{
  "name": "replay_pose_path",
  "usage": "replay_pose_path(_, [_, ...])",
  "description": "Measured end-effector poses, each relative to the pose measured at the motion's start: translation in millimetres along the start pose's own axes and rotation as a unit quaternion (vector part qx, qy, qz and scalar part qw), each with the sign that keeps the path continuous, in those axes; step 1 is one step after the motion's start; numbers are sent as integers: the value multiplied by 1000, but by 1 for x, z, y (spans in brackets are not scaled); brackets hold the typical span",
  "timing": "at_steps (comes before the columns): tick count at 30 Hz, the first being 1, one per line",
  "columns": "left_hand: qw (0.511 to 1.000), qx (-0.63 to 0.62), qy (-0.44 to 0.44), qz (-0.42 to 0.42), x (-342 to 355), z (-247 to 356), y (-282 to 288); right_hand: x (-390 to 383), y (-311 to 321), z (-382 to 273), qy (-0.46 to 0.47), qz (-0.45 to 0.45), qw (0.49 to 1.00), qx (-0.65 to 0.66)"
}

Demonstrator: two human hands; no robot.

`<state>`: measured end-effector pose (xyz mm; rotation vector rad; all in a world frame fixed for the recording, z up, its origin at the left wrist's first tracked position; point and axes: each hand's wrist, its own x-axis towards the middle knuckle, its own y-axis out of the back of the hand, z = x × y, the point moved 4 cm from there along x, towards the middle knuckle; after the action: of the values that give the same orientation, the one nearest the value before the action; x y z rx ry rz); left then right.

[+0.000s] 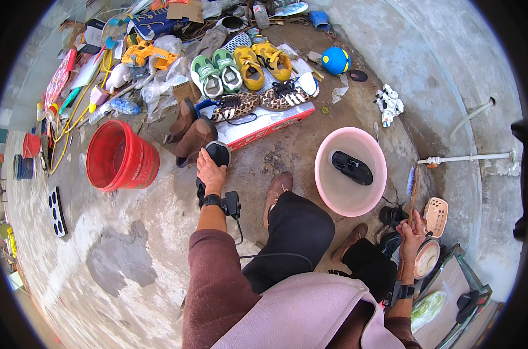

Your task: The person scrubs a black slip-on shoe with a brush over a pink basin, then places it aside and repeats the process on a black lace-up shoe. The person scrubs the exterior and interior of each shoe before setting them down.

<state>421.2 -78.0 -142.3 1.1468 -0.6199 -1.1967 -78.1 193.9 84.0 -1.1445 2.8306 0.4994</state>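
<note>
My left hand grips a black shoe beside brown shoes, at the end of a long box bearing leopard-print, green and yellow shoes. My right hand holds a wooden-handled brush upright, bristles to the left. A pink basin of cloudy water, with a dark shoe in it, stands on the concrete floor between my hands.
A red bucket stands at left. Piled clutter lies along the back. A blue ball, white toy, pipe and small basket are at right, near the wall. A lidded pot and folding frame lie at lower right.
</note>
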Motion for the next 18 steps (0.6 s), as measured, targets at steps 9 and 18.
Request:
replay_pose_path(9, [995, -72, 14, 66, 18, -18, -1, 2, -1, 10, -17, 14, 1000, 11])
replay_pose_path(18, [988, -128, -14, 88, 37, -15, -1, 4, -11, 10, -28, 8, 1000, 13])
